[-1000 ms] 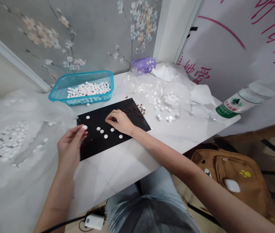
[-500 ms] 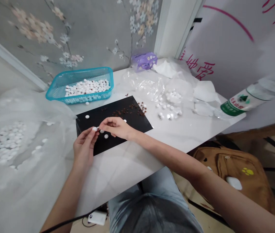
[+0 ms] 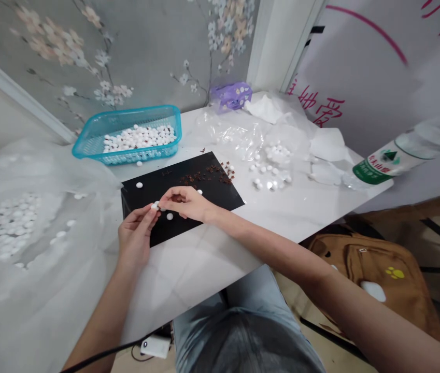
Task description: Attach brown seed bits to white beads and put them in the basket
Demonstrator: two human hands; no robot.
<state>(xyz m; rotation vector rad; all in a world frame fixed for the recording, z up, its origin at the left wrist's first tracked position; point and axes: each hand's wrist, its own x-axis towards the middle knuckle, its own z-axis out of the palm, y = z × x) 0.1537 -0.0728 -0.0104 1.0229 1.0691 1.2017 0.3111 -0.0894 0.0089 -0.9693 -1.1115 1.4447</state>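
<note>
Over the black mat [image 3: 179, 231], my left hand [image 3: 135, 237] pinches a small round white piece [image 3: 154, 206] between thumb and fingertips. My right hand [image 3: 187, 203] is closed in a pinch right beside it, its fingertips meeting the white piece. Whatever sits between those right fingertips is too small to make out. A few loose white pieces lie on the mat, one [image 3: 170, 216] just below my right hand and another [image 3: 139, 185] near the upper left. Small brown star-like bits [image 3: 191, 179] are scattered along the mat's far side.
Behind the mat stands a blue plastic basket [image 3: 126, 156] holding many white pieces. A clear plastic bag [image 3: 235, 135] and more white pieces [image 3: 268, 170] lie to the right, near a large bottle [image 3: 383, 160]. Plastic sheeting [image 3: 56, 300] with white pieces covers the left side. A brown backpack [image 3: 394, 305] is below right.
My left hand has shifted slightly right, bringing the white piece up against my right fingertips. My right hand has hardly moved.
</note>
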